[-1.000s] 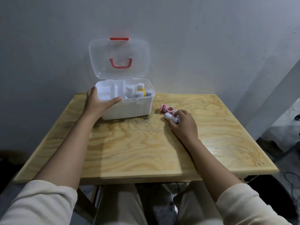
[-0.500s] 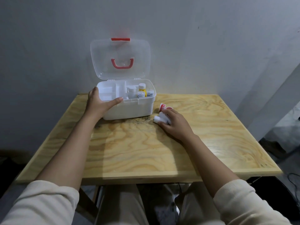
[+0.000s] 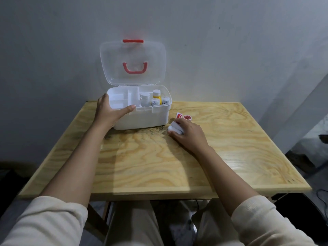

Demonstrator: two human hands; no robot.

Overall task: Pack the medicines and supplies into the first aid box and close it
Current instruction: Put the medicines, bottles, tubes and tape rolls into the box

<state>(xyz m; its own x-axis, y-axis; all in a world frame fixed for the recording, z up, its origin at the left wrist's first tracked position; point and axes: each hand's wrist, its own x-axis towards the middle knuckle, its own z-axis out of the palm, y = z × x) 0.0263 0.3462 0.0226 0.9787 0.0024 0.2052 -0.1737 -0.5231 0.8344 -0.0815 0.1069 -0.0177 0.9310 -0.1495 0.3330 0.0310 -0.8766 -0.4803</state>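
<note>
Supplies not yet packed, a cluster of small white containers (image 3: 174, 127), are seen on the wooden table (image 3: 230, 139) just right of the open first aid box (image 3: 145, 118), where they are covered and gripped by the curled fingers of the right hand (image 3: 190, 134). Two red-marked items (image 3: 183, 116) lie loose just beyond that hand, on its far side. The box, set at the far left of the table near the wall, is gripped at its near-left corner by the left hand (image 3: 110, 112), with the thumb laid along the front rim. Several bottles (image 3: 156, 99) are already stood in its right compartment, and its clear lid (image 3: 133, 63) is propped upright. If several containers are lifted at once, one may be dropped and rolled off the table. The standing bottles may be toppled as the load is lowered in, and the lid may be kept from shutting by anything left too tall.
</note>
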